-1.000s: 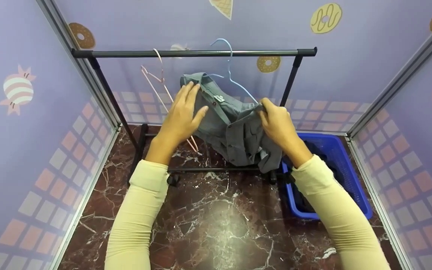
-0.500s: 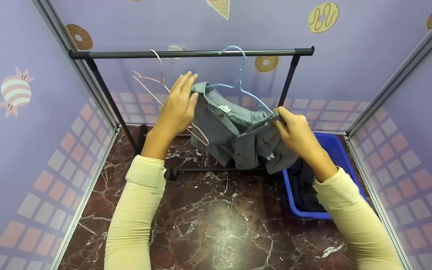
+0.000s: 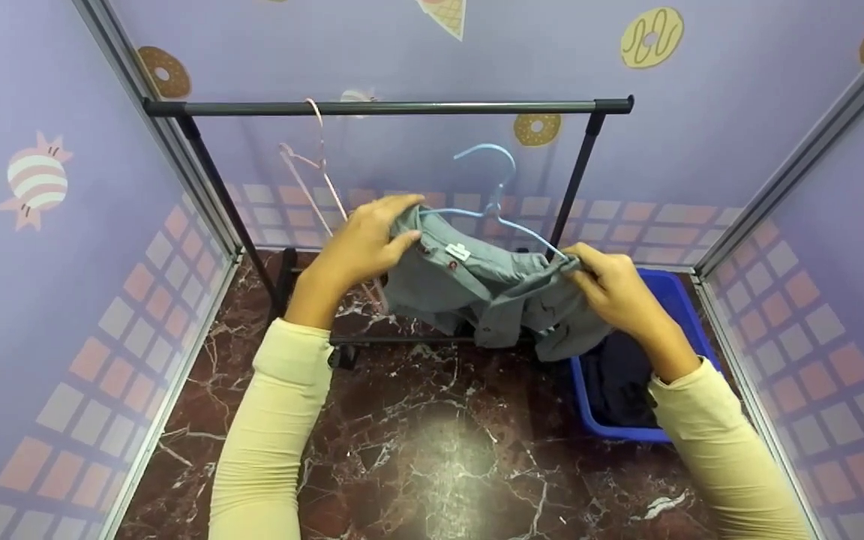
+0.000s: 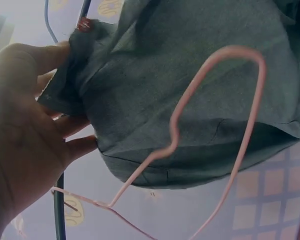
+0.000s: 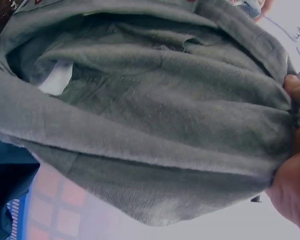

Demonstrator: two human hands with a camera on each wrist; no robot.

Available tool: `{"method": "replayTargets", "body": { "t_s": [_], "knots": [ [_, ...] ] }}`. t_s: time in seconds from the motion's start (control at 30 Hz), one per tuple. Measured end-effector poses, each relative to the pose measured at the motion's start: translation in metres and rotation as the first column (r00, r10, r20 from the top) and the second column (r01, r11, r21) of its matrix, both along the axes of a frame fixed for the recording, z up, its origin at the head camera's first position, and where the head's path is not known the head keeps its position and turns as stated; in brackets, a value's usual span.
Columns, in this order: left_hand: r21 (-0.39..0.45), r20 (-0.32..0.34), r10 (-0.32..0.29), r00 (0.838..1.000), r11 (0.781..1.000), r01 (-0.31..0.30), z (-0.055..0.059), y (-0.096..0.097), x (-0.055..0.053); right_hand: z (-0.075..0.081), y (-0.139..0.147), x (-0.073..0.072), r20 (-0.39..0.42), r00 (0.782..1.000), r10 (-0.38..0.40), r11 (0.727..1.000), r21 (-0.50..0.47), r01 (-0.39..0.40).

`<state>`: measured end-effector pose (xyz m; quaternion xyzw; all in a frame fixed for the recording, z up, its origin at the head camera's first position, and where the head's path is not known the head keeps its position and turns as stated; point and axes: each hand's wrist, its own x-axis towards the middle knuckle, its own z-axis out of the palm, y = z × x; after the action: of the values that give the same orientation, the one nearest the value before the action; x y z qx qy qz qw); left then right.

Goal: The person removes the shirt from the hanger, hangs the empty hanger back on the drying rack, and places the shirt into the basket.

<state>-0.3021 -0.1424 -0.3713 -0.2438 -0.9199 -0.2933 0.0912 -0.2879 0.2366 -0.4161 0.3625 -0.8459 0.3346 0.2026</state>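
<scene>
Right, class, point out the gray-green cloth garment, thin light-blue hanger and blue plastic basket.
Gray-green cloth garment (image 3: 503,311): head view, on its front.
Thin light-blue hanger (image 3: 493,211): head view, on the junction below its hook.
Blue plastic basket (image 3: 631,433): head view, on its near rim.

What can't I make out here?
Head view: wording on the white label, too small;
lower part of the blue hanger, hidden by the gray garment;
part of the blue basket, behind the right arm.
Right wrist view: much of the right hand, cut off by the edge.
</scene>
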Motion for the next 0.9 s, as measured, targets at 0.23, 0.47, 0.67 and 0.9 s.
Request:
{"method": "replayTargets", "body": {
  "t_s": [0.23, 0.47, 0.67, 0.9],
  "knots": [
    [0.084, -0.007, -0.006, 1.000, 0.996, 0.007, -0.015, 0.004, 0.013, -0.014, 0.014, 0.001, 0.059, 0.996, 0.064, 0.998, -0.026, -0.063],
    [0.111, -0.109, 0.006, 0.994, 0.994, 0.006, -0.036, 0.010, 0.033, -0.033, 0.020, -0.001, 0.133, 0.990, 0.051, 0.997, -0.057, -0.043],
    [0.127, -0.141, 0.022, 0.990, 0.992, -0.004, -0.063, 0.014, 0.047, -0.054, 0.022, -0.002, 0.218, 0.976, -0.006, 0.998, -0.052, 0.018],
    [0.165, -0.149, 0.082, 0.985, 0.985, -0.057, -0.096, 0.018, 0.056, -0.082, 0.023, -0.002, 0.257, 0.965, -0.049, 0.998, -0.013, 0.054]
  ]
}}
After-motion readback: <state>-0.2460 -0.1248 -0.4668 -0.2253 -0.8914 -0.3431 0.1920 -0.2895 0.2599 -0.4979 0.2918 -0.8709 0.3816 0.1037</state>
